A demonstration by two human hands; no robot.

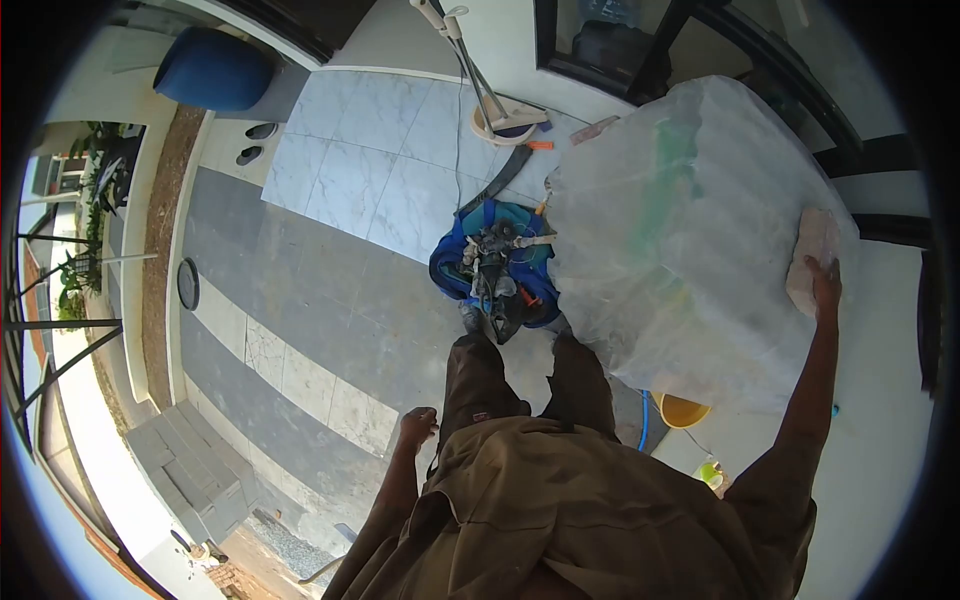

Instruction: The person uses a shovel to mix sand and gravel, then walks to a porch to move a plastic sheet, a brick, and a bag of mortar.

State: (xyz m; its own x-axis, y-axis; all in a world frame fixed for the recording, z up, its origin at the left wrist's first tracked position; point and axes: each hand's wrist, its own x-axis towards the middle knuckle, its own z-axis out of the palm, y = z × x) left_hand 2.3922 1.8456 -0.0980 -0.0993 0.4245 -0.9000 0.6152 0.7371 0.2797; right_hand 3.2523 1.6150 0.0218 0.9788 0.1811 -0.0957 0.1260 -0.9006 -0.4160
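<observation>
My right hand (pixel 825 283) is at the right, its fingers on the lower edge of a pale pinkish block (pixel 812 250). The block rests on a large object covered with translucent plastic sheeting (pixel 690 240), near its right edge. My left hand (pixel 418 425) hangs beside my left leg with its fingers curled; whatever it may hold is too small to make out. By my feet lies an open blue bag (pixel 450 268) filled with dark tools.
Behind the bag, a saw (pixel 500 180) and a round pan with long handles (pixel 490 125) rest on marble-look tiles (pixel 370 140). A yellow bucket (pixel 685 410) and blue hose (pixel 644 420) are right of my legs. A blue barrel (pixel 215 70) stands back left.
</observation>
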